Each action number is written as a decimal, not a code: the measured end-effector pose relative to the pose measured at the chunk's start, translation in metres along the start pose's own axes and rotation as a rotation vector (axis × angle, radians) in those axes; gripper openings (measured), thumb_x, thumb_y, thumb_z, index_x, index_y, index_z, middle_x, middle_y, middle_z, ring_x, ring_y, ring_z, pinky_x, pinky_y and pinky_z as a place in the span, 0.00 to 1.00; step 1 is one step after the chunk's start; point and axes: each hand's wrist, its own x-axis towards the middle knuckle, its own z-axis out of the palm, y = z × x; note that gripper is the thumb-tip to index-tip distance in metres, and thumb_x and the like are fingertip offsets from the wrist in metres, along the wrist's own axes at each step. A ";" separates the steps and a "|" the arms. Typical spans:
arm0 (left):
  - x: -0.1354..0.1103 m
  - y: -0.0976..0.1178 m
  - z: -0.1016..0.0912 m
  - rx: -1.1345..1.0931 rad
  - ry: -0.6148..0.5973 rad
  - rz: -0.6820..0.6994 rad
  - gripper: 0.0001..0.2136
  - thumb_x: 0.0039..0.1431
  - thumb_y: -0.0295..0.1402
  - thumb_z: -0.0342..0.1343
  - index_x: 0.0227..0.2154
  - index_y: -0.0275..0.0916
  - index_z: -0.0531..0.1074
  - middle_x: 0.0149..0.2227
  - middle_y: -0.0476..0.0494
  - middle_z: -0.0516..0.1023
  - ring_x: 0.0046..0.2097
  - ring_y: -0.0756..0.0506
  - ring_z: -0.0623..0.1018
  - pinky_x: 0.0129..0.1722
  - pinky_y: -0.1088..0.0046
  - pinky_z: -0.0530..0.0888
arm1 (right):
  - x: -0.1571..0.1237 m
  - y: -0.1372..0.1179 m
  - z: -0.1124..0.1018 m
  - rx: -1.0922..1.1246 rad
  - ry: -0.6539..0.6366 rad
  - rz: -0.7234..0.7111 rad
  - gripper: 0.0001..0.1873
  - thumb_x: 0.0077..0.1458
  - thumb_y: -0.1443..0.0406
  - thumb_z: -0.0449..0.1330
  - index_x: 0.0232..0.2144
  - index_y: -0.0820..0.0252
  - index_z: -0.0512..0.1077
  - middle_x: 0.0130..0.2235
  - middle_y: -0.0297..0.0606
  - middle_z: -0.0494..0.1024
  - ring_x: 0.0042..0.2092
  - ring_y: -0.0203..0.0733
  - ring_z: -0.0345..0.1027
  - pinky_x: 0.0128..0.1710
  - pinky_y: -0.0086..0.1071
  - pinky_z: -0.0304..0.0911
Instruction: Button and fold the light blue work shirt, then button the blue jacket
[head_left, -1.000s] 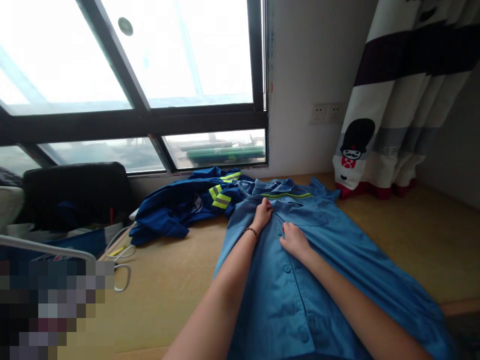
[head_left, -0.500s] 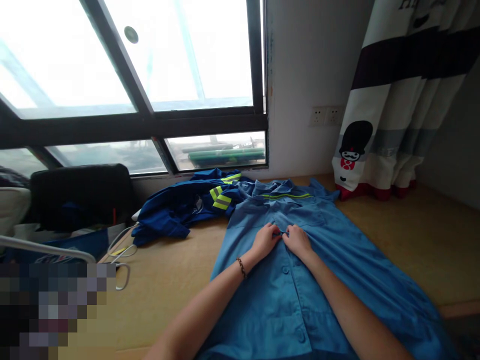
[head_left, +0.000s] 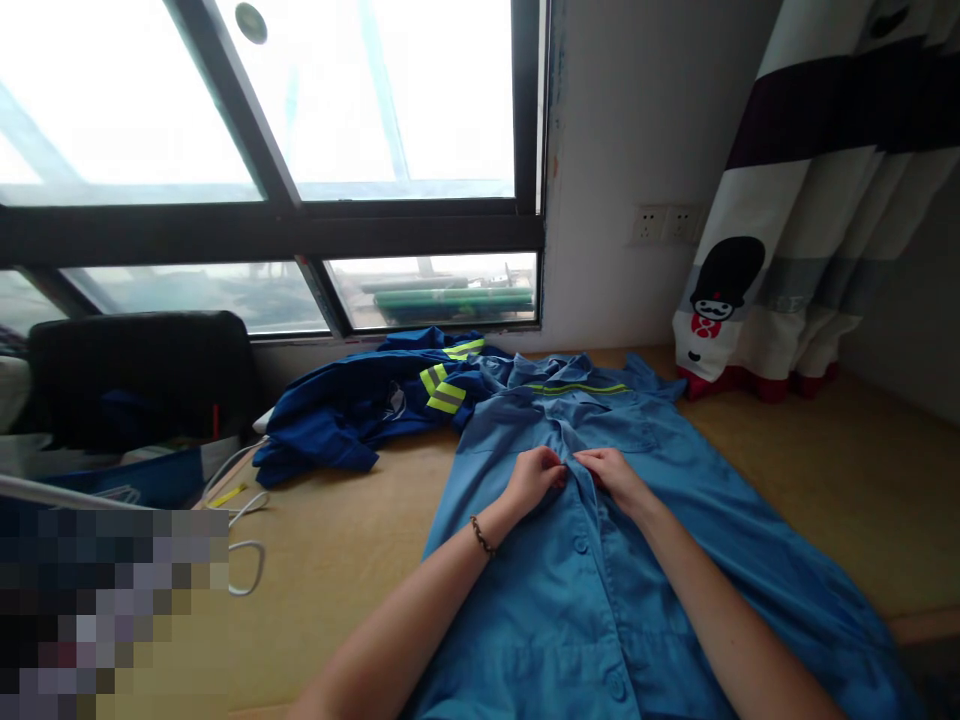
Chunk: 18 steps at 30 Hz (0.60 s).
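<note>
A light blue work shirt (head_left: 517, 600) lies spread out, its collar toward the window and its button front running down the middle. My left hand (head_left: 538, 475), a braided bracelet on its wrist, is closed on one side of the front opening. On the other side, my right hand (head_left: 611, 475) pinches the placket edge and holds it slightly raised. Between the hands a strip of cloth stands up. Lower on the front, a round button (head_left: 580, 544) and another button (head_left: 616, 684) show. My fingers hide whatever button may be between them.
Beside the shirt's collar lies a dark blue garment (head_left: 330, 410) with reflective yellow strips. A white cable (head_left: 247, 570) curls on the wooden table (head_left: 315, 560) at left. A black chair back (head_left: 142, 380) and a patterned curtain (head_left: 731, 330) flank the table.
My right hand has shifted slightly right, lifting the placket edge so the front opening stands up more. My left hand stays about where it was. The view has tilted a little.
</note>
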 end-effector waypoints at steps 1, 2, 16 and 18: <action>0.001 -0.001 0.000 -0.102 -0.009 -0.037 0.08 0.43 0.35 0.57 0.23 0.37 0.67 0.20 0.48 0.72 0.23 0.48 0.73 0.24 0.73 0.70 | 0.000 -0.001 0.000 -0.009 -0.011 -0.027 0.16 0.42 0.56 0.58 0.29 0.64 0.75 0.24 0.37 0.75 0.24 0.35 0.66 0.24 0.28 0.60; 0.001 -0.001 0.001 -0.186 -0.011 -0.061 0.09 0.42 0.35 0.58 0.24 0.36 0.67 0.21 0.48 0.73 0.24 0.48 0.74 0.25 0.73 0.71 | 0.000 -0.001 0.001 -0.043 -0.004 -0.076 0.16 0.44 0.57 0.57 0.29 0.63 0.75 0.25 0.38 0.76 0.26 0.37 0.67 0.27 0.29 0.61; 0.002 0.006 0.002 -0.405 0.059 -0.077 0.12 0.36 0.35 0.63 0.21 0.34 0.69 0.20 0.47 0.74 0.24 0.48 0.75 0.28 0.71 0.73 | -0.009 -0.011 0.005 -0.673 0.202 -0.690 0.11 0.50 0.67 0.52 0.28 0.59 0.75 0.30 0.38 0.73 0.33 0.38 0.67 0.34 0.30 0.62; 0.001 0.006 0.003 -0.387 0.062 -0.082 0.10 0.36 0.33 0.63 0.21 0.33 0.69 0.19 0.48 0.74 0.24 0.48 0.75 0.27 0.72 0.73 | -0.009 -0.009 0.005 -0.680 0.194 -0.689 0.10 0.50 0.67 0.52 0.28 0.58 0.75 0.30 0.37 0.73 0.33 0.38 0.67 0.34 0.30 0.62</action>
